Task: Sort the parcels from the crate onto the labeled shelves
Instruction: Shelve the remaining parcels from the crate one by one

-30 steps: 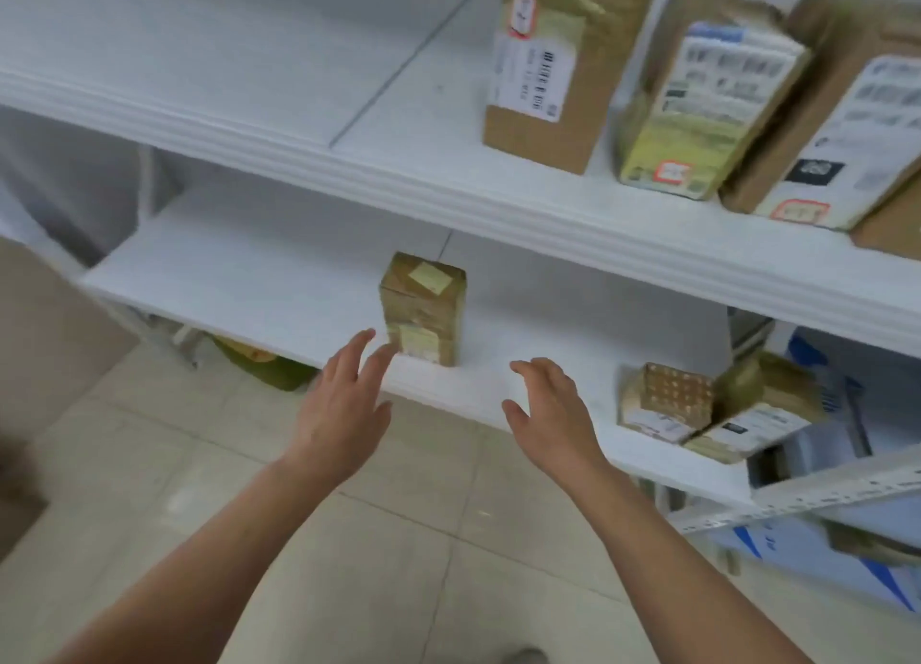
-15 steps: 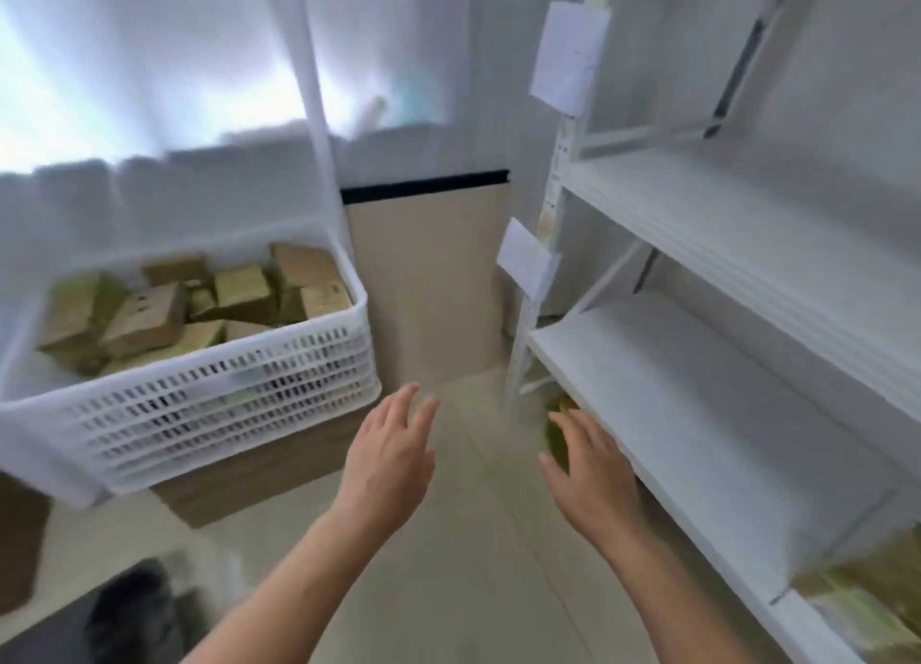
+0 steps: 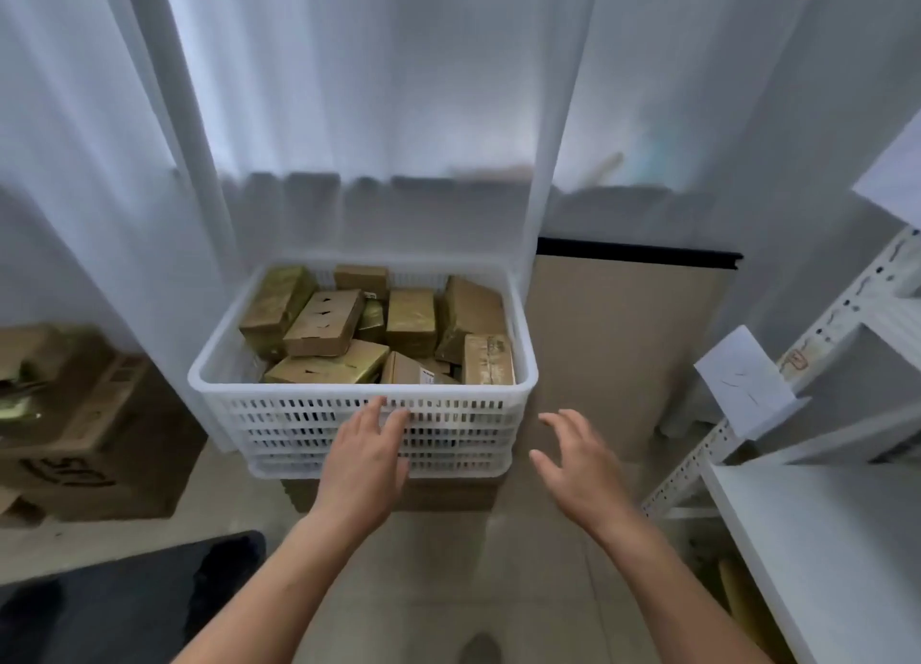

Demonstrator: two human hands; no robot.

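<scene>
A single head-worn view looks forward and down from just in front of the white crate (image 3: pixel 279 414), facing it squarely; shelving (image 3: pixel 822 539) edges its right side.

We are showing our left forearm (image 3: pixel 279 578) and right forearm (image 3: pixel 663 578) bare, skin uncovered all the way to the lower edge | our left hand (image 3: pixel 366 464) and right hand (image 3: pixel 578 469) are going bare as well | we are wearing a shoe (image 3: pixel 479 647), its rounded grey toe showing at the bottom edge, too blurred for detail
</scene>
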